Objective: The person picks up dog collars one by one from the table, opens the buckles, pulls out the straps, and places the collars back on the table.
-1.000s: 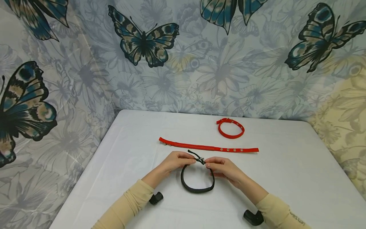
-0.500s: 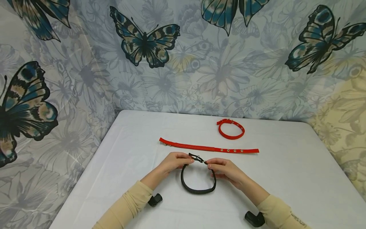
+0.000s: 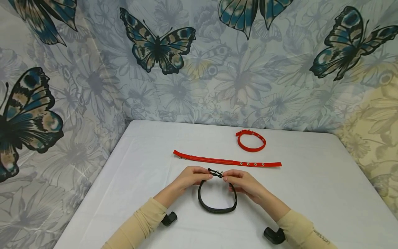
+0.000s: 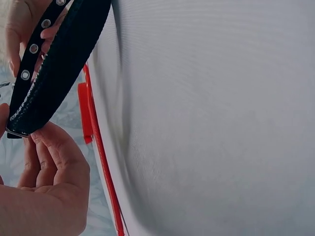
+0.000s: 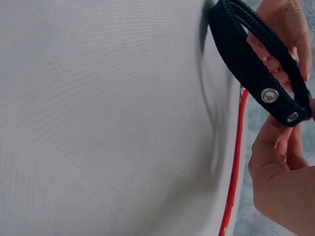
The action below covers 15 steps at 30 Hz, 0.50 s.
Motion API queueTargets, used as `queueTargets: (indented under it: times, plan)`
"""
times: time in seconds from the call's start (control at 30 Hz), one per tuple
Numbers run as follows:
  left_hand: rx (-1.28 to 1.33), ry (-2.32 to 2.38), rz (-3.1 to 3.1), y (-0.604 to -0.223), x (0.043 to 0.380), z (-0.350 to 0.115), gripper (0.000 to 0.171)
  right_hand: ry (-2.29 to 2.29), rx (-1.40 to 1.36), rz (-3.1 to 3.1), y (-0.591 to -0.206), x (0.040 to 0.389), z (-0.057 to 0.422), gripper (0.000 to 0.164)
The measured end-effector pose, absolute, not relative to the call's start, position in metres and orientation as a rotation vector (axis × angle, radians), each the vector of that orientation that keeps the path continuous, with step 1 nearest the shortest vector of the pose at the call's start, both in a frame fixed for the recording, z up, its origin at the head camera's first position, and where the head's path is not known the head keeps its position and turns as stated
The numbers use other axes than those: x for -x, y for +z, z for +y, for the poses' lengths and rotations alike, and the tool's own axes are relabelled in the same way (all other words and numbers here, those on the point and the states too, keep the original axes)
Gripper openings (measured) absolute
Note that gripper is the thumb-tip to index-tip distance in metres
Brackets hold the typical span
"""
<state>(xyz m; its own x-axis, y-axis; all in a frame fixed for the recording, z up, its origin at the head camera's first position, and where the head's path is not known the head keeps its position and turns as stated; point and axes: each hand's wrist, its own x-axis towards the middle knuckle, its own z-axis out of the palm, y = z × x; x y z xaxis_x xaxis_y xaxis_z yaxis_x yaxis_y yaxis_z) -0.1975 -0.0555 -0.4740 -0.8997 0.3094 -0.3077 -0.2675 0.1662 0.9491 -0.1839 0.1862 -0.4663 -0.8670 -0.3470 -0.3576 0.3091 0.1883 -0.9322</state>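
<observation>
A black collar [image 3: 217,210], closed into a loop by its metal buckle [image 3: 219,174], is held over the white table. My left hand [image 3: 189,178] pinches the strap just left of the buckle, where a short strap end pokes out. To the buckle's right, my right hand [image 3: 247,185] pinches the collar between thumb and fingers. Metal eyelets line the black collar [image 4: 34,48] in the left wrist view. From the right wrist, two eyelets show on the black collar [image 5: 241,59] near my right fingertips.
Beyond the hands, a red collar [image 3: 214,160] lies stretched out across the white table [image 3: 149,138]. Farther back rests another red collar [image 3: 251,149], buckled into a ring. A butterfly-patterned cloth [image 3: 217,93] hangs behind the table. Black wrist-worn devices [image 3: 169,219] sit below the forearms.
The strap end beyond the buckle has become shorter, and the black loop has widened slightly. Both hands keep their pinch, shifting only a little. The red collars stay put.
</observation>
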Motion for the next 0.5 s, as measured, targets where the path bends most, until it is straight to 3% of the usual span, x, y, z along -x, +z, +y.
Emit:
queueTargets:
  times: [0.5]
  plan:
    - [-0.035,1.810,2.001,-0.4745,0.1968,-0.0551,0.030,-1.731,-0.002,2.006,-0.4657,0.1823,0.1880,0.043]
